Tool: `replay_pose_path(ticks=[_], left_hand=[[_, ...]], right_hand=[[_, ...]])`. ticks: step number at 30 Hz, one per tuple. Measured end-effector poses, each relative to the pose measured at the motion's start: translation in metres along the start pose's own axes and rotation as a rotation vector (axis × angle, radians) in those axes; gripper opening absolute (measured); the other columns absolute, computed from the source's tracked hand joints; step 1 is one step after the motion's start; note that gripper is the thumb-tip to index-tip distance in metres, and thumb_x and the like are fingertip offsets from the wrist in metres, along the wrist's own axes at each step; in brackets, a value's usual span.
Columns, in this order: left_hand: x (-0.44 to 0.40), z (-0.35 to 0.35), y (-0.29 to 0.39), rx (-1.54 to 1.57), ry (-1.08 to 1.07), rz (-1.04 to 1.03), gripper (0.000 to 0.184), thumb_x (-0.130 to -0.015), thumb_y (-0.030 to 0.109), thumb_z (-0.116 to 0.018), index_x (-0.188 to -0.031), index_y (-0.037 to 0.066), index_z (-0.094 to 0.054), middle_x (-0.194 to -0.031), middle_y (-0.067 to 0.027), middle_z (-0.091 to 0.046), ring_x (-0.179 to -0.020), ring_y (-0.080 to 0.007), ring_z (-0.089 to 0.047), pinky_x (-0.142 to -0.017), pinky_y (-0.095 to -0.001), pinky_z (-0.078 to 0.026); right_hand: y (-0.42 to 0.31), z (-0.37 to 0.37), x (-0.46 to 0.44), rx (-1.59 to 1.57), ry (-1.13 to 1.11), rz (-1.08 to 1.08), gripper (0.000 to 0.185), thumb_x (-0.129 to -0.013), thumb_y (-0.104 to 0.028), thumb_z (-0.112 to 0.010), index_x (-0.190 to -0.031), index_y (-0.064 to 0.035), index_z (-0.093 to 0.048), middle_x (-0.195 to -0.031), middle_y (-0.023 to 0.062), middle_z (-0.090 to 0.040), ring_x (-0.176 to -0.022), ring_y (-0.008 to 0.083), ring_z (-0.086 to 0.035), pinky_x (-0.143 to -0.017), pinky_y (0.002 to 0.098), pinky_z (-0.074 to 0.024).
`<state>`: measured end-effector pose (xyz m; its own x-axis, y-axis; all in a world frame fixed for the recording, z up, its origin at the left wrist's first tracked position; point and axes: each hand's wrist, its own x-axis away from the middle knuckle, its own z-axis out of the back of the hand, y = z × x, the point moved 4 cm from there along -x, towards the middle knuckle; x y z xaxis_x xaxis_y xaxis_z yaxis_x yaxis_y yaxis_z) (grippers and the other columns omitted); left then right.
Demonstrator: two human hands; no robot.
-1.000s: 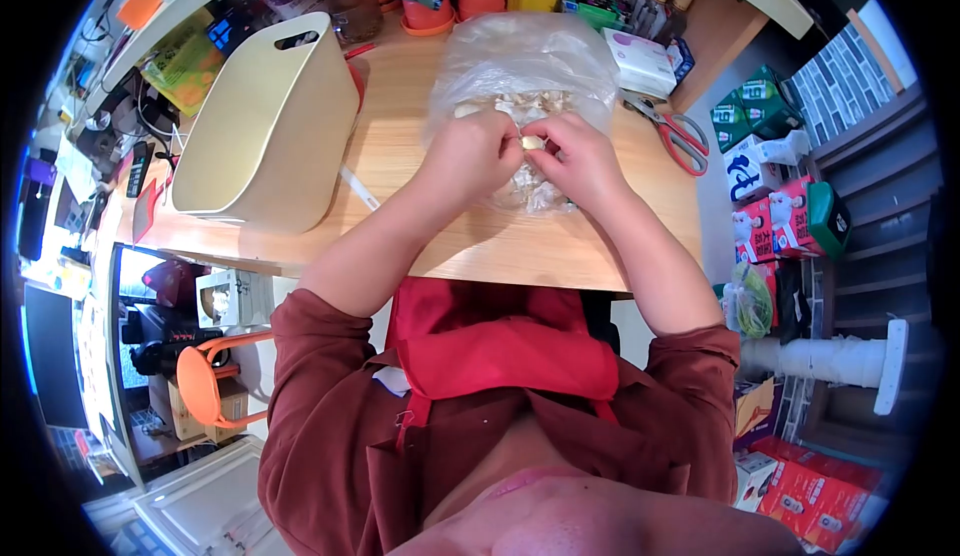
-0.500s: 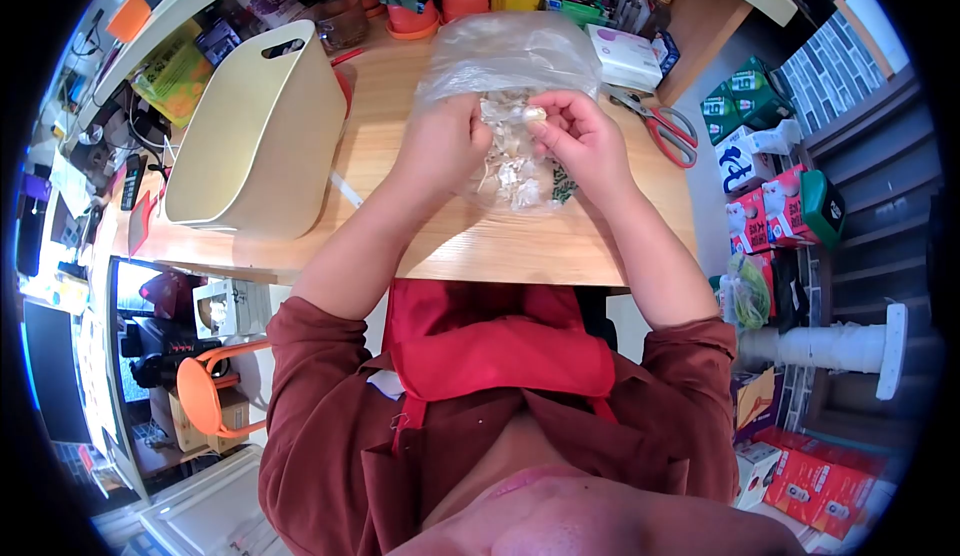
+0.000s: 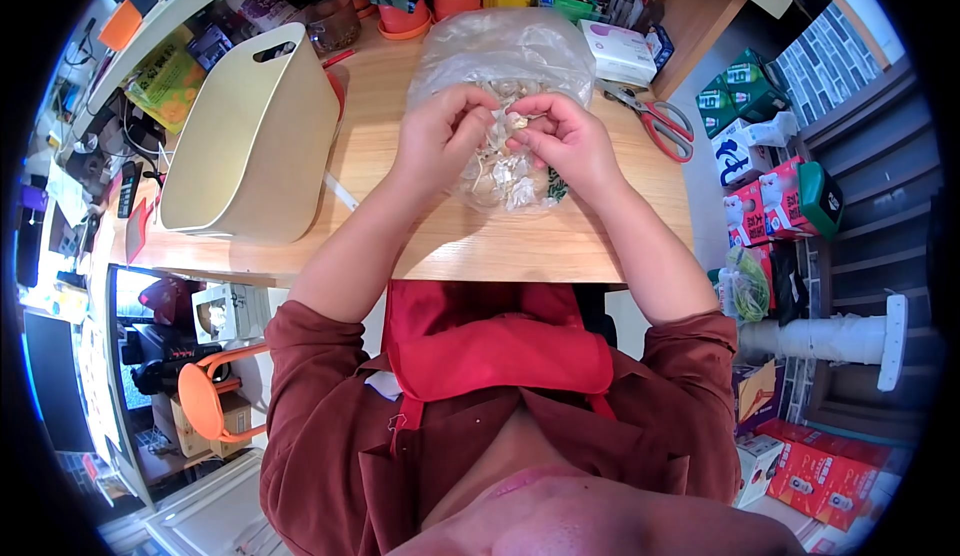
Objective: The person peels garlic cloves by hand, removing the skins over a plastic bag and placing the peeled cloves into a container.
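A clear plastic bag lies on the wooden desk, with crumpled whitish, filmy pieces and thin pale strands showing at its near part. Over these pieces, my right hand pinches a small pale-yellow piece between thumb and fingers; its kind is too small to make out. Close by on the left is my left hand, its thumb and fingers pressed together at the same whitish material. What exactly sits in that pinch is hidden.
A tall cream bin stands on the desk to the left. Scissors with red-and-grey handles lie at the right, near a white box. Pots and small bottles line the back. A white strip lies beside the bin.
My left hand has turned from a fist into a pinch, its fingertips now nearer my right hand. The right hand has shifted slightly left and down with the pale piece.
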<state>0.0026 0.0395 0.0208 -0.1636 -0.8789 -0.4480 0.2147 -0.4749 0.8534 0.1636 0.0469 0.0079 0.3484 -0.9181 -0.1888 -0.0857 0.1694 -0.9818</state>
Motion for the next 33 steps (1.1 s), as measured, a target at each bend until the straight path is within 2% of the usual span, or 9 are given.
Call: replay_pose_path(ticks=[2, 5, 9, 21, 33], left_hand=[[0.001, -0.006, 0.004, 0.222, -0.091, 0.146, 0.01, -0.082, 0.001, -0.055, -0.091, -0.001, -0.056, -0.077, -0.0032, -0.058, -0.063, -0.0077, -0.056, -0.055, -0.0193, -0.044], [0.002, -0.007, 0.005, 0.273, -0.14, 0.243, 0.012, -0.082, 0.004, -0.057, -0.093, 0.0, -0.055, -0.077, -0.003, -0.058, -0.065, -0.0088, -0.058, -0.056, -0.0198, -0.045], [0.002, -0.01, -0.006, 0.303, -0.179, 0.25, 0.011, -0.082, 0.003, -0.059, -0.09, 0.0, -0.053, -0.077, -0.0032, -0.059, -0.067, -0.0097, -0.06, -0.057, -0.0203, -0.046], [0.001, -0.012, -0.007, 0.368, -0.262, 0.314, 0.012, -0.077, -0.006, -0.054, -0.086, 0.001, -0.049, -0.078, -0.0047, -0.057, -0.069, -0.0102, -0.059, -0.061, -0.0214, -0.048], [0.002, -0.013, -0.007, 0.361, -0.242, 0.308, 0.018, -0.073, -0.01, -0.049, -0.087, 0.001, -0.048, -0.08, -0.0052, -0.056, -0.068, -0.0102, -0.058, -0.06, -0.0216, -0.048]], right_hand=[[-0.001, 0.001, 0.001, 0.126, -0.007, 0.019, 0.023, -0.078, -0.001, -0.06, -0.101, -0.0027, -0.055, -0.085, 0.0041, -0.06, -0.069, 0.0069, -0.059, -0.058, 0.0187, -0.0451], [-0.001, 0.002, 0.0, 0.306, 0.009, 0.1, 0.023, -0.075, -0.002, -0.063, -0.097, -0.0036, -0.057, -0.084, 0.0047, -0.059, -0.069, 0.0083, -0.059, -0.062, 0.0212, -0.046], [-0.004, 0.001, 0.001, 0.562, 0.038, 0.299, 0.022, -0.072, -0.003, -0.066, -0.092, -0.0057, -0.059, -0.083, 0.0055, -0.057, -0.07, 0.012, -0.06, -0.063, 0.0248, -0.0469], [-0.008, -0.005, 0.003, 0.63, -0.06, 0.433, 0.021, -0.07, -0.006, -0.066, -0.088, -0.0064, -0.056, -0.081, 0.006, -0.056, -0.066, 0.0157, -0.059, -0.06, 0.0274, -0.0465], [-0.011, -0.008, 0.004, 0.607, -0.043, 0.438, 0.018, -0.07, -0.005, -0.066, -0.085, -0.0073, -0.055, -0.077, 0.0052, -0.053, -0.064, 0.0153, -0.058, -0.057, 0.027, -0.0461]])
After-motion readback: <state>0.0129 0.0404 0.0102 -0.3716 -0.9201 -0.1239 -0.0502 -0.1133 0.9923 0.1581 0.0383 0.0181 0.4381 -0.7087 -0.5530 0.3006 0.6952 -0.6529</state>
